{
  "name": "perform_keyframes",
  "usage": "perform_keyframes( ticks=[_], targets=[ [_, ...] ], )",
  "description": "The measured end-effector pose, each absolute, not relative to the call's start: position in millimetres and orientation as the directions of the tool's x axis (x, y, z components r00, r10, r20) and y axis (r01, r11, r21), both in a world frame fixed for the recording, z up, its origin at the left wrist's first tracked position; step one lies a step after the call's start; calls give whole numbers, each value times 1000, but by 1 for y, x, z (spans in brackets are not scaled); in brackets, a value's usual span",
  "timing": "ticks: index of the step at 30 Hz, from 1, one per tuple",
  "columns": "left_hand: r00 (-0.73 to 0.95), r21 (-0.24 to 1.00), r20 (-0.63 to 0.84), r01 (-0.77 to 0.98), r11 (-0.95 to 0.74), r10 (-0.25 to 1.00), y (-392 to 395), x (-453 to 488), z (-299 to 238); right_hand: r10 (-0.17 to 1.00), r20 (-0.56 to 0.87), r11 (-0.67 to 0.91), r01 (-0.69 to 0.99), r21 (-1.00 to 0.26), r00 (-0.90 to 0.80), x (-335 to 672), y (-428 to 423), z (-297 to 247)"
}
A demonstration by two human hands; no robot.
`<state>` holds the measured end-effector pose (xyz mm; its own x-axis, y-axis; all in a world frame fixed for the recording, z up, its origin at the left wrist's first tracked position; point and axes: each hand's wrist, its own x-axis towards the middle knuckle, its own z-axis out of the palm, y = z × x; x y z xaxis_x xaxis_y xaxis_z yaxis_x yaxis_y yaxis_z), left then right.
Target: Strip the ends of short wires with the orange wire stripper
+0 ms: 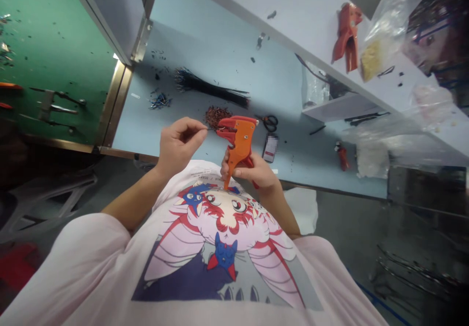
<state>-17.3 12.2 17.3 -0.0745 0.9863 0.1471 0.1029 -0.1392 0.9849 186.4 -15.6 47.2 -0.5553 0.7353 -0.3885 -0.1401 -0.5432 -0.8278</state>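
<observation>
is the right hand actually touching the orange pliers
Touching: the head view shows the right hand wrapped around the lower part of the orange pliers.

The wire stripper (242,142) looks smooth plastic, the shirt (227,248) matt cloth.

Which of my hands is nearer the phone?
Right. The right hand, gripping the wire stripper, appears just left of the phone; the left hand is much farther left.
</observation>
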Motion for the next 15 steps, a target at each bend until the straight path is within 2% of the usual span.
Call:
perform_keyframes(
  ticks=[15],
  targets=[
    [-56, 980, 184, 92, -178, 981, 12, -16, 22, 720, -432, -567, -101, -818, -543, 181, -20, 51]
  ],
)
